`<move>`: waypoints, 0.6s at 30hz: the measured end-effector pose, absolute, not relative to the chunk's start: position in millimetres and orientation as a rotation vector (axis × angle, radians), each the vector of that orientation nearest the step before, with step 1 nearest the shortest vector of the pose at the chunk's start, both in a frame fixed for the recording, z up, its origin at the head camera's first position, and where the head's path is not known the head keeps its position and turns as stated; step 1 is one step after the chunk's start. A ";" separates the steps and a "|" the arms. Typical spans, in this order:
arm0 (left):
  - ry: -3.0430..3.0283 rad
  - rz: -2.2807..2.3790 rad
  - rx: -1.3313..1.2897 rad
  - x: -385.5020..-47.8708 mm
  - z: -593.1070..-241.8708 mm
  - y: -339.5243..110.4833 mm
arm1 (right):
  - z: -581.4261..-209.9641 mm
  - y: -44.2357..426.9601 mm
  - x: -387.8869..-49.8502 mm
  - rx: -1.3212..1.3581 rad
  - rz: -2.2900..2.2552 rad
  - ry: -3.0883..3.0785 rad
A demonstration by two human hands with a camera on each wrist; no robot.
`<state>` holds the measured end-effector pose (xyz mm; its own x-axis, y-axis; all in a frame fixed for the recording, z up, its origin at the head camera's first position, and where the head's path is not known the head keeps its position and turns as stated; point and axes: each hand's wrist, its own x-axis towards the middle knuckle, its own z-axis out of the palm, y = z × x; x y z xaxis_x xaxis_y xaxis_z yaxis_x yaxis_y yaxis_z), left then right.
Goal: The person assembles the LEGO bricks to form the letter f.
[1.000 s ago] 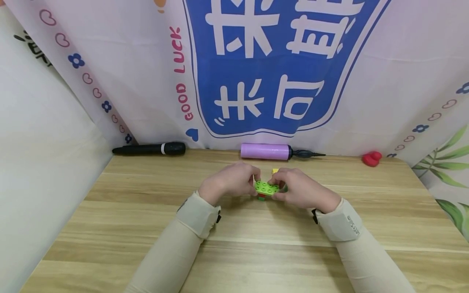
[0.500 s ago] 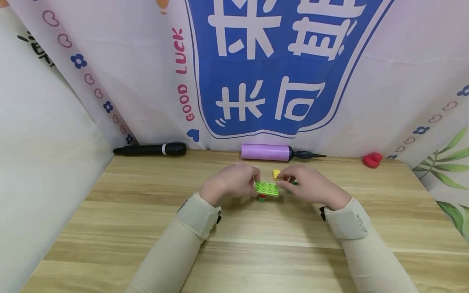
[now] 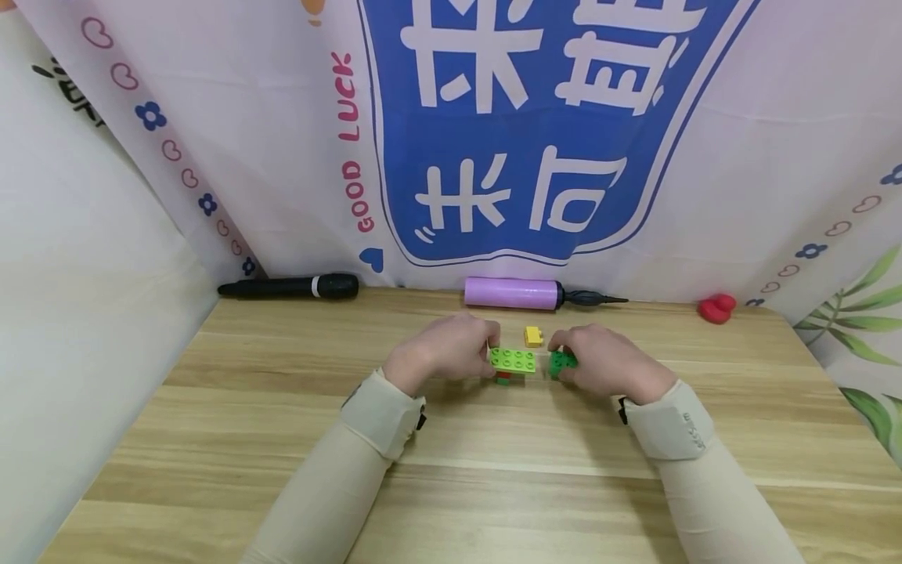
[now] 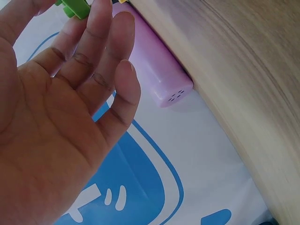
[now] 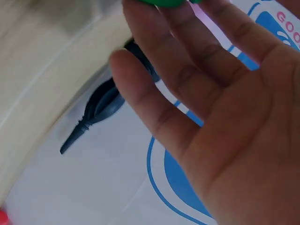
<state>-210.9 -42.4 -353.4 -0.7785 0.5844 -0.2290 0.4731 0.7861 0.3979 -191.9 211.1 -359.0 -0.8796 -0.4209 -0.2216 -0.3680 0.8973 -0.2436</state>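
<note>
Shifted right hand (image 3: 599, 362) from lime plate (image 3: 513, 360) to green brick (image 3: 561, 365), just to its right, and pinched that.
Gripped the plate's left end with left hand (image 3: 454, 345), over a red brick (image 3: 503, 376); likely steadied one piece while turning to another.

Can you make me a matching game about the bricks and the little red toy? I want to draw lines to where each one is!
Things:
1. Flat light green studded plastic plate
2. Small yellow plastic brick
3. Dark green studded plastic brick
4. Small rounded red toy

Places:
A. Near the far right corner of the wood-grain table
B. Held by the right hand
C. Held by the left hand
D. Just in front of the purple tube with a black nozzle

Right pairs: 1-C, 2-D, 3-B, 4-A
</note>
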 end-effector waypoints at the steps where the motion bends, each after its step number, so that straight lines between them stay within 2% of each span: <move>1: 2.636 0.455 0.805 -210.9 -353.2 -42.3 | -358.2 211.5 -191.6 -0.599 -0.282 2.810; 18: 2.619 0.457 0.804 -211.0 -353.3 -41.9 | -365.4 206.4 -190.5 -0.608 -0.301 2.906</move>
<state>-211.0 -41.9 -353.3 -0.7724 0.5866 -0.2435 0.4695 0.7856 0.4029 -190.5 206.4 -365.4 -0.9051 -0.4104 -0.1117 -0.3787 0.8971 -0.2274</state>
